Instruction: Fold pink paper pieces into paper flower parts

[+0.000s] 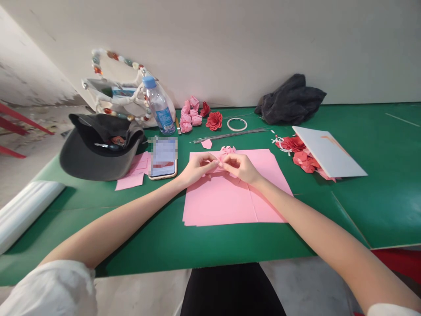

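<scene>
My left hand (197,169) and my right hand (238,168) meet above a stack of pink paper sheets (226,204), with their fingertips pinching a small piece of folded pink paper (217,166) between them. A crumpled pink paper bloom (227,150) lies just beyond my fingers at the stack's far edge. Its lower part is partly hidden by my hands. A small pink paper petal (206,143) rests on the green table mat (164,237) beyond the stack.
Beyond my hands lie thin wires (230,135), pink paper roses (189,116), a red paper rose (214,120) and a tape ring (237,124). A phone (162,158), black cap (101,149) and water bottle (159,105) stand left; red paper pieces (296,144) lie partly under a white board (329,151) right.
</scene>
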`<action>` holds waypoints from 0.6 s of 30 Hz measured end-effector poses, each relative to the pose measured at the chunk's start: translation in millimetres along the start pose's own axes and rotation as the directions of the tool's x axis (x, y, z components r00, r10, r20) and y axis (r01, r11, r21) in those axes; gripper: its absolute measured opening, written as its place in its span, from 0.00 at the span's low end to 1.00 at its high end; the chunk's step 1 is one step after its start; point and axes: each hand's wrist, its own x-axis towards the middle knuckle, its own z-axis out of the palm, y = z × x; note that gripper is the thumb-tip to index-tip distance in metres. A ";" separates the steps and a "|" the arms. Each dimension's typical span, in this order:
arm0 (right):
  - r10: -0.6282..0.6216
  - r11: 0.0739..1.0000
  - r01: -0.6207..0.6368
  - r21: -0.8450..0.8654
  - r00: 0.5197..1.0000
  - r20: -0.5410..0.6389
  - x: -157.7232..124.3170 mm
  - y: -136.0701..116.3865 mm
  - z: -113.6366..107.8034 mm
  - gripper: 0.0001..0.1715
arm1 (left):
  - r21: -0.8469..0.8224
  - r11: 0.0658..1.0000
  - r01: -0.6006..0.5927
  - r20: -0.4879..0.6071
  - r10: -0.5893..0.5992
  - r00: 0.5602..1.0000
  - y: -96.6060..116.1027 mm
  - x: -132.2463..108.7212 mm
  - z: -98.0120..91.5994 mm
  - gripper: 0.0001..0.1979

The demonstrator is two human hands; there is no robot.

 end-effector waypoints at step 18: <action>-0.031 0.999 0.027 -0.028 0.990 -0.136 -0.4 -0.3 -4.8 0.11 | -0.139 0.990 -0.008 -0.134 -0.011 0.991 -0.3 3.5 -3.3 0.14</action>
